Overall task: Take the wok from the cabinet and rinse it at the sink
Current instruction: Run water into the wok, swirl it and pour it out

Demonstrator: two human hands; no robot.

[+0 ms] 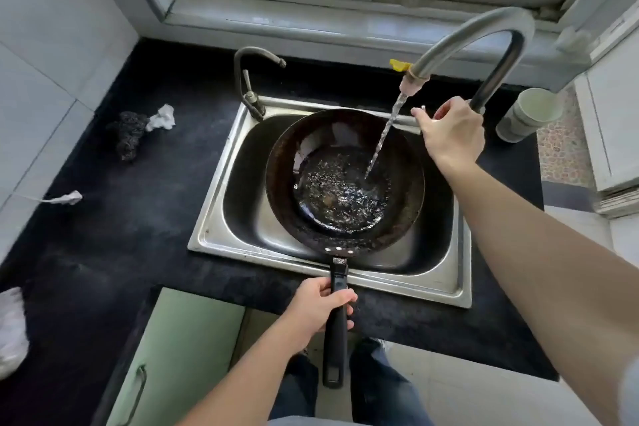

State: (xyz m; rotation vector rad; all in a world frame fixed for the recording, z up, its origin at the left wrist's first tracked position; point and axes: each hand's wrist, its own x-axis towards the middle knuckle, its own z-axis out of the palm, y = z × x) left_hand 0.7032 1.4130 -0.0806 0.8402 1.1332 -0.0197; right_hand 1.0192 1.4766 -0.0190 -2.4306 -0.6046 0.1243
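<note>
The dark wok sits over the steel sink, its long black handle pointing toward me. My left hand grips that handle just past the sink's front rim. Water streams from the tall curved faucet into the wok, where a shallow pool ripples. My right hand is at the faucet's base, fingers curled round its lever, whose tip shows to the left of the hand.
A smaller faucet stands at the sink's back left. On the black counter lie a dark scrubber and crumpled paper. A pale cup stands right of the sink. A green cabinet door is below.
</note>
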